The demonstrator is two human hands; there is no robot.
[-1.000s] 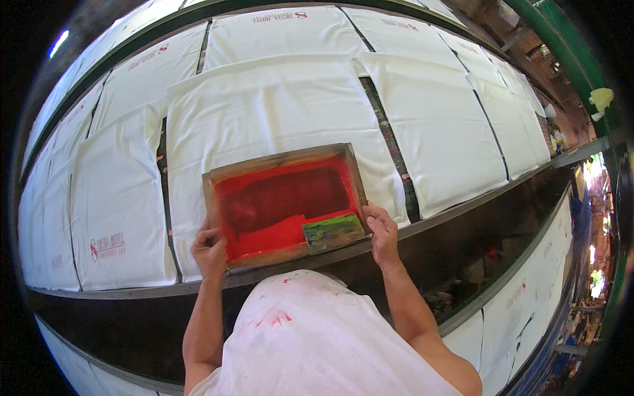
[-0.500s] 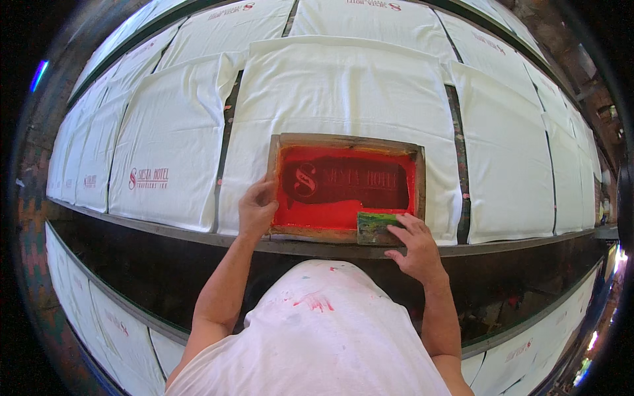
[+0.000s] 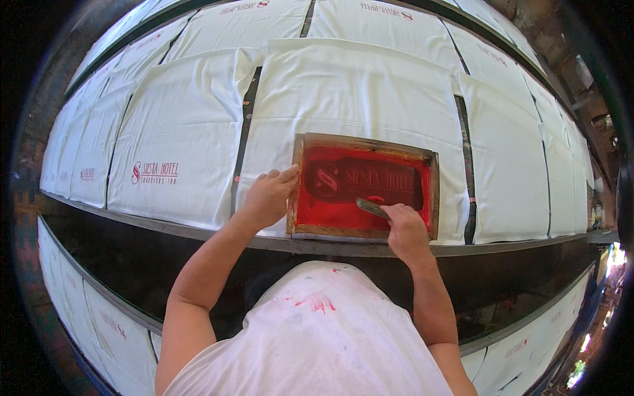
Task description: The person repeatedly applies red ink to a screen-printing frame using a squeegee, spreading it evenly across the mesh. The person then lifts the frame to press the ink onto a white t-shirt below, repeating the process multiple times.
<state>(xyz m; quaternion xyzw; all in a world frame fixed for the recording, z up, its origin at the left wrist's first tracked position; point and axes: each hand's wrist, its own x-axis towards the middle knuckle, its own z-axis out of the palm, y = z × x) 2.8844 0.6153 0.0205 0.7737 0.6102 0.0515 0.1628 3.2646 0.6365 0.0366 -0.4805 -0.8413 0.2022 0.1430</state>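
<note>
A wooden-framed printing screen [image 3: 370, 143] lies on a white cloth [image 3: 356, 86] near the table's front edge. Red ink [image 3: 323, 216] coats the mesh, most thickly along its near side, around a darker band with a reversed emblem and lettering. My left hand [image 3: 267, 197] grips the frame's left side, fingers closed at its edge. In my right hand [image 3: 407, 231], closed around it, is a small flat squeegee [image 3: 373, 208], tilted with its tip in the ink near the screen's middle. Part of the squeegee is hidden by my fingers.
Another white cloth with a red print [image 3: 155, 173] lies to the left. More white cloths [image 3: 508, 158] lie right and beyond, with narrow dark gaps between them. The table's front edge [image 3: 317, 247] runs close before me; another table with cloths [image 3: 109, 317] stands behind.
The squeegee has gone from lying flat at the screen's near right corner to standing tilted in the ink, further in. My right hand has closed on it. My left hand sits higher along the frame.
</note>
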